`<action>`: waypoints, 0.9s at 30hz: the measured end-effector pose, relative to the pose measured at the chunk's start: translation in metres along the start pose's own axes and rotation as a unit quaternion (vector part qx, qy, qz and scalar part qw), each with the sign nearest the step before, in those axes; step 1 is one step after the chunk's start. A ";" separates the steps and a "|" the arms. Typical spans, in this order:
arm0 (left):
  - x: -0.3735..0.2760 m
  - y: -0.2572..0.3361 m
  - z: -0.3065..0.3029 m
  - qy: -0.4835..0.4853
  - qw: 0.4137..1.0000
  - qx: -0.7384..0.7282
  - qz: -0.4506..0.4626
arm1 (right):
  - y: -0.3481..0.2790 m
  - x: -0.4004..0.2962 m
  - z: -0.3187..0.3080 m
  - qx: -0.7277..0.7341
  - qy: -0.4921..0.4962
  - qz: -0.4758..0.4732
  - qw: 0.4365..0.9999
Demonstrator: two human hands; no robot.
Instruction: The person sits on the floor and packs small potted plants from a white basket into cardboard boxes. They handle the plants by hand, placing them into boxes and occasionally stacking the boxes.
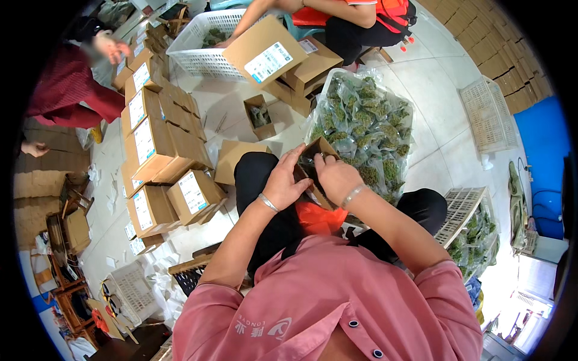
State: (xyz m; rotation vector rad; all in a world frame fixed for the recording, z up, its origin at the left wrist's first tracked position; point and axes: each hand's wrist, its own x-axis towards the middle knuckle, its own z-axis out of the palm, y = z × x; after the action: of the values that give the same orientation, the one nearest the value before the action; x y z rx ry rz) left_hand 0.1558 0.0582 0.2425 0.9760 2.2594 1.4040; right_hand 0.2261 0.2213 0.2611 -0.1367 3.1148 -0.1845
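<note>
An open cardboard box (321, 146) stands between my knees, tilted a little. My left hand (289, 178) lies along its left side, fingers on the upper edge and thumb at the near side. The fingers of my right hand (336, 176) reach down inside the box, where clear plastic shows; whether they grip something is hidden. Just beyond and to the right, a white plastic crate (408, 149) is full of clear bags of green, moss-like plants (361, 117). Red plastic (320, 216) lies under the box, near my lap.
Labelled cardboard boxes (174, 140) are stacked on the left. A smaller open box (259, 117) sits on the tiles ahead. A co-worker's arm (248, 20) reaches into another white crate (203, 63); another person's hand (110, 47) is upper left. A crate of bagged plants (474, 239) is at right.
</note>
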 end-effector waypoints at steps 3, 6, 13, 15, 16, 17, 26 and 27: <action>0.001 0.001 0.002 -0.001 0.999 -0.034 -0.009 | 0.006 0.003 -0.008 0.005 -0.174 0.019 0.985; 0.006 0.001 0.002 -0.013 0.999 -0.044 -0.001 | 0.011 0.006 0.020 0.023 -0.159 -0.001 0.987; 0.004 -0.005 0.011 -0.017 0.998 -0.055 -0.038 | 0.010 -0.003 0.033 0.016 -0.231 -0.004 0.973; 0.000 -0.012 0.012 0.008 0.992 -0.109 -0.064 | -0.004 -0.005 0.006 -0.027 -0.259 -0.008 0.966; 0.000 -0.015 0.012 0.010 0.994 -0.099 -0.047 | -0.005 -0.003 0.004 -0.016 -0.216 0.005 0.976; 0.001 -0.016 0.011 0.013 0.996 -0.087 -0.031 | -0.006 0.000 0.003 -0.004 -0.173 0.016 0.985; 0.008 -0.013 0.016 0.016 0.999 -0.049 -0.007 | 0.019 0.002 0.024 0.040 -0.211 -0.014 0.977; 0.005 -0.012 0.013 0.017 0.998 -0.049 -0.019 | 0.019 -0.004 0.011 0.061 -0.188 -0.007 0.980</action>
State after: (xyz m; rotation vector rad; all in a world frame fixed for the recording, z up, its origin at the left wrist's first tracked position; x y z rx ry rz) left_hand 0.1544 0.0667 0.2263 0.8804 2.1982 1.5112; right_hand 0.2289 0.2394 0.2476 -0.1696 2.7190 -0.3080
